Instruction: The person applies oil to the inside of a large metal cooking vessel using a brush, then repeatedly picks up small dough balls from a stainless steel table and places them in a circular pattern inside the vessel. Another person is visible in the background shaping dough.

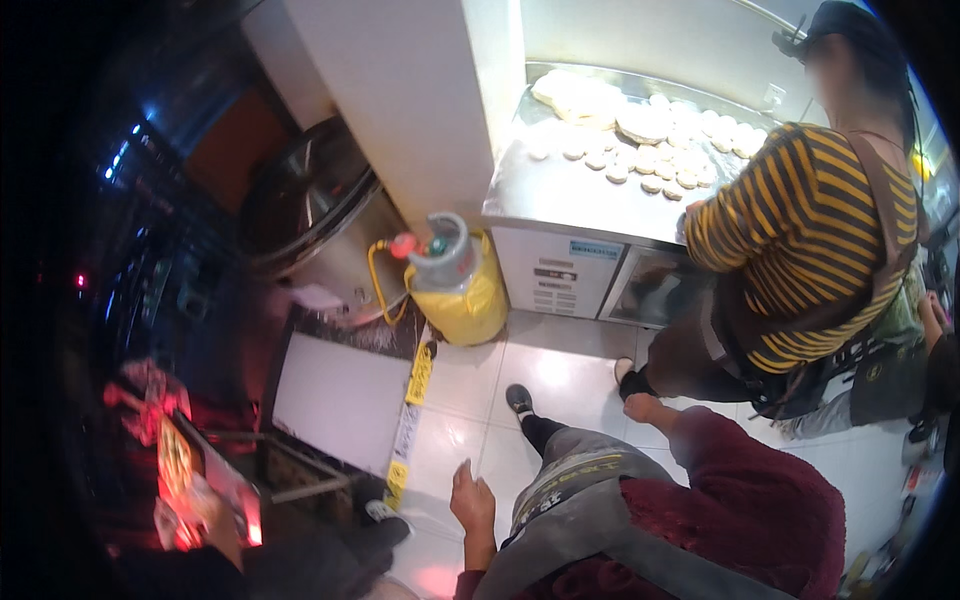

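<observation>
My left hand [472,501] hangs over the white tiled floor at the lower centre, fingers partly bent, apart and holding nothing visible. Farther right, my right hand [649,411] is beside my maroon fleece sleeve; its fingers look curled and their inner side is hidden. Between the hands is my grey apron [577,480], bearing writing. One of my dark shoes [517,397] stands on the floor. Before me is a metal worktable [555,187] with many round dough pieces [645,161] and a large dough mass [574,97].
A co-worker in a striped top [810,225] stands at the worktable. A gas cylinder [457,292] in yellow wrapping stands beside a large metal drum [337,247]. Lower left, another person's hands [191,510] hold a food tray under red light. Yellow-and-white tape [409,420] edges a dark platform.
</observation>
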`<state>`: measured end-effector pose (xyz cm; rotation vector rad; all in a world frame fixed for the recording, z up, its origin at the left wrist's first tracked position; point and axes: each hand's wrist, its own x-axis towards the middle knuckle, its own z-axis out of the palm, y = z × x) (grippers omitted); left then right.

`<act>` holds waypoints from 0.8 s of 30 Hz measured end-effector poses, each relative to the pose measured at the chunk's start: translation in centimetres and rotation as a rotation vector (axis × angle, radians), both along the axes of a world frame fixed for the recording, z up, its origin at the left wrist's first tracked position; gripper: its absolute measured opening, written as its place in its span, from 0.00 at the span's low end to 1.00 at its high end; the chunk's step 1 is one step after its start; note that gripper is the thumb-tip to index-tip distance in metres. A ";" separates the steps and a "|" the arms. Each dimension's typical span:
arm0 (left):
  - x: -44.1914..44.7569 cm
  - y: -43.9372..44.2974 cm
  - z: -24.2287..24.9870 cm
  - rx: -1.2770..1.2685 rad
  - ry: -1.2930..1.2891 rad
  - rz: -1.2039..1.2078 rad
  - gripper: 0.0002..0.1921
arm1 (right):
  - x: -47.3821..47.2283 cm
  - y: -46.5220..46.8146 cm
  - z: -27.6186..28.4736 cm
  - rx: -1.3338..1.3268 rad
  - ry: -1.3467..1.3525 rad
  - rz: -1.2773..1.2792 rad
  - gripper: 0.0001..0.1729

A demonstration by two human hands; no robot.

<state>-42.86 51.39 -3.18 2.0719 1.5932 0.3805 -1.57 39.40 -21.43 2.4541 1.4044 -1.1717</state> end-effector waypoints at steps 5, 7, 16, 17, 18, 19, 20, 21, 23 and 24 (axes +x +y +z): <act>-4.7 9.3 -7.2 -0.259 0.225 -0.008 0.23 | 1.7 10.4 -2.6 -0.067 -0.034 0.049 0.18; -11.7 11.5 -13.4 -0.273 0.130 0.128 0.18 | -0.7 20.4 0.4 0.020 0.016 0.034 0.18; -10.5 31.3 -16.6 -0.561 0.439 0.002 0.15 | -3.1 42.1 8.8 0.324 0.165 -0.171 0.15; -10.5 33.7 -16.8 -0.561 0.448 -0.023 0.15 | -3.3 42.9 8.4 0.328 0.173 -0.199 0.16; -10.4 36.0 -16.9 -0.563 0.456 -0.054 0.15 | -3.5 43.1 7.8 0.328 0.178 -0.229 0.16; -10.0 39.1 -17.1 -0.555 0.455 -0.086 0.15 | -3.4 43.8 7.1 0.342 0.175 -0.258 0.16; -9.8 41.5 -17.1 -0.550 0.463 -0.122 0.14 | -3.4 43.8 6.3 0.270 0.135 -0.281 0.16; -9.2 44.1 -17.3 -0.544 0.455 -0.159 0.14 | -3.0 43.1 5.3 0.198 0.082 -0.305 0.17; -9.2 49.4 -17.2 -0.530 0.467 -0.209 0.14 | -3.7 41.9 4.5 0.163 0.015 -0.497 0.17; -9.3 51.8 -17.1 -0.527 0.477 -0.226 0.14 | -3.9 41.5 4.7 0.107 -0.014 -0.556 0.17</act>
